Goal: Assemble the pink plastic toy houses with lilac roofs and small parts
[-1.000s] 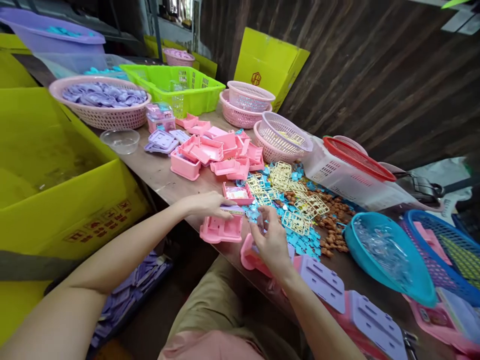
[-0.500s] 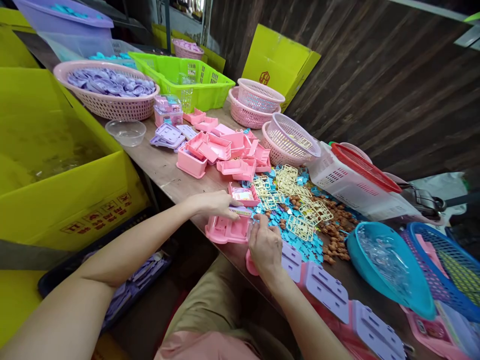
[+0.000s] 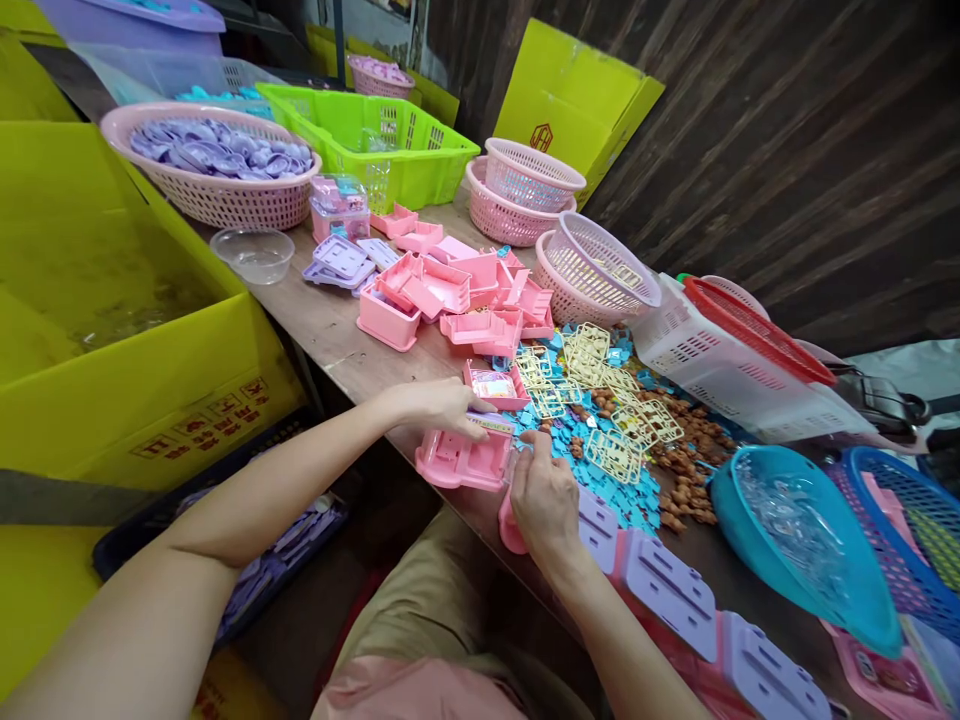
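My left hand [image 3: 439, 406] rests curled on top of a pink plastic toy case [image 3: 465, 460] at the table's near edge and pinches its upper rim. My right hand [image 3: 546, 500] sits just right of the case with fingers bent toward its side; what they hold is hidden. Under that hand lies another pink part [image 3: 511, 528]. A small pink tray with a printed insert [image 3: 495, 385] lies just beyond the case. Blue pieces [image 3: 600, 470], cream lattice pieces [image 3: 611, 450] and brown bits [image 3: 686, 470] are spread to the right.
Pink case halves [image 3: 442, 290] are piled mid-table beside purple lids [image 3: 341, 262] and a clear bowl [image 3: 253, 252]. Pink baskets [image 3: 525, 190], a green crate [image 3: 375, 150] and a yellow box [image 3: 112, 330] ring the table. A teal bowl [image 3: 802, 550] and purple-lidded cases [image 3: 675, 595] lie at right.
My right hand has come down from a raised position to the right side of the pink case. My left hand has stayed on the case. The view has shifted slightly.
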Demonstrator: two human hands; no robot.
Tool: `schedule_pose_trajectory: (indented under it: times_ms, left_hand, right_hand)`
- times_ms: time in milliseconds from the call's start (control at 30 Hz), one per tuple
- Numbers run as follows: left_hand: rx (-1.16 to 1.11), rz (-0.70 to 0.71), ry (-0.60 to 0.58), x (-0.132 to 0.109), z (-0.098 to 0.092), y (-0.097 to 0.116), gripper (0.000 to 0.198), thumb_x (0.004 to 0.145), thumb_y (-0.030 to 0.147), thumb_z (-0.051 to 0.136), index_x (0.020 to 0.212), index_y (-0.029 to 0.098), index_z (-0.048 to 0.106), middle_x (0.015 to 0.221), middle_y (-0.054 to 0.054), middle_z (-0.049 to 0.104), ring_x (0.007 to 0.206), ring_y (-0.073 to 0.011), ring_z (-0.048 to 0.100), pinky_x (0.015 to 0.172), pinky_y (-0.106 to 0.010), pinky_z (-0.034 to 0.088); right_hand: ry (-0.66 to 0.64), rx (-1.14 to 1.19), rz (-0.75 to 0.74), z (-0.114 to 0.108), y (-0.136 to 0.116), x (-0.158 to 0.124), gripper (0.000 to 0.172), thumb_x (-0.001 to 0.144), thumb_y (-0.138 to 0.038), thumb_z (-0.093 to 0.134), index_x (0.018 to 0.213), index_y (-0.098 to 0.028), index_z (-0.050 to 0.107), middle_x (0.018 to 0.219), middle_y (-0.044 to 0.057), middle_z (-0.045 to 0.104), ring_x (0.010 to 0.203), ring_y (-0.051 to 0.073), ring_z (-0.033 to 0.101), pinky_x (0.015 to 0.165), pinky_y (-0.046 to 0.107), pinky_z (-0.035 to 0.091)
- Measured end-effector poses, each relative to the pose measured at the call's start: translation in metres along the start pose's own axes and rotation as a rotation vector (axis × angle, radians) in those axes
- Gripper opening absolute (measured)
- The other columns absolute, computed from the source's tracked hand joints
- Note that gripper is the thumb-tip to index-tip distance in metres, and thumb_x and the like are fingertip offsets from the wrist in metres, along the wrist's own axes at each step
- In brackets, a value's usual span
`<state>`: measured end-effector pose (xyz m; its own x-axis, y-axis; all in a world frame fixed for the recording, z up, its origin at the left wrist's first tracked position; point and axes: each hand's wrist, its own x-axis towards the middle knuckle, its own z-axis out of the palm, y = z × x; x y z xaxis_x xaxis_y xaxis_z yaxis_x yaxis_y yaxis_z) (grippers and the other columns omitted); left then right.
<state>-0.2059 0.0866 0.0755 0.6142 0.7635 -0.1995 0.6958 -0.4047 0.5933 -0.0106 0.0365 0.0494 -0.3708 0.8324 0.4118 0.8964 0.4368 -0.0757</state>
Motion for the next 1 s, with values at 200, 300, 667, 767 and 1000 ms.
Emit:
schedule_pose_trajectory:
  times_ms: [200, 300, 667, 767, 1000]
  left_hand:
    - [-0.019, -0.005, 0.004, 0.001, 0.0, 0.001, 0.047, 0.08, 0.043, 0.052, 0.125, 0.029, 0.054, 0.086, -0.001, 0.068, 0.064, -0.0124, 0.054, 0.057, -0.019, 0.034]
    - [-0.013, 0.008, -0.011, 0.001, -0.001, 0.002, 0.044, 0.08, 0.037, 0.051, 0.121, 0.026, 0.057, 0.088, -0.002, 0.068, 0.067, -0.0129, 0.054, 0.058, -0.02, 0.035]
    - [-0.024, -0.002, -0.021, 0.003, -0.001, 0.0, 0.045, 0.078, 0.038, 0.05, 0.121, 0.025, 0.057, 0.088, -0.002, 0.068, 0.068, -0.0133, 0.055, 0.058, -0.02, 0.035]
    - [-0.013, 0.023, 0.002, 0.003, 0.002, -0.002, 0.045, 0.079, 0.037, 0.05, 0.122, 0.026, 0.056, 0.093, -0.002, 0.068, 0.072, -0.0147, 0.056, 0.06, -0.021, 0.036]
    - [-0.015, 0.054, -0.003, 0.004, 0.002, -0.004, 0.048, 0.08, 0.043, 0.052, 0.125, 0.026, 0.054, 0.089, -0.001, 0.068, 0.068, -0.0134, 0.055, 0.061, -0.021, 0.035]
  right_hand:
    - [0.094, 0.046, -0.031, 0.0, 0.001, -0.005, 0.028, 0.092, -0.017, 0.027, 0.097, -0.013, 0.055, 0.061, 0.004, 0.064, 0.049, 0.016, 0.054, 0.058, 0.027, 0.037]
    - [0.112, 0.039, -0.047, 0.0, 0.001, -0.006, 0.028, 0.091, -0.017, 0.028, 0.097, -0.012, 0.055, 0.06, 0.004, 0.063, 0.047, 0.016, 0.051, 0.056, 0.027, 0.038]
    - [0.09, -0.001, -0.035, 0.001, -0.006, -0.006, 0.027, 0.091, -0.015, 0.029, 0.101, -0.012, 0.054, 0.053, 0.002, 0.059, 0.047, 0.017, 0.052, 0.057, 0.028, 0.037]
    - [0.026, -0.064, -0.013, 0.003, -0.011, -0.007, 0.028, 0.089, -0.013, 0.029, 0.102, -0.01, 0.054, 0.051, 0.003, 0.058, 0.047, 0.018, 0.052, 0.058, 0.029, 0.037]
    - [-0.034, -0.167, 0.049, 0.015, -0.018, -0.009, 0.029, 0.082, -0.006, 0.03, 0.097, -0.01, 0.056, 0.05, 0.005, 0.057, 0.048, 0.02, 0.053, 0.058, 0.03, 0.037]
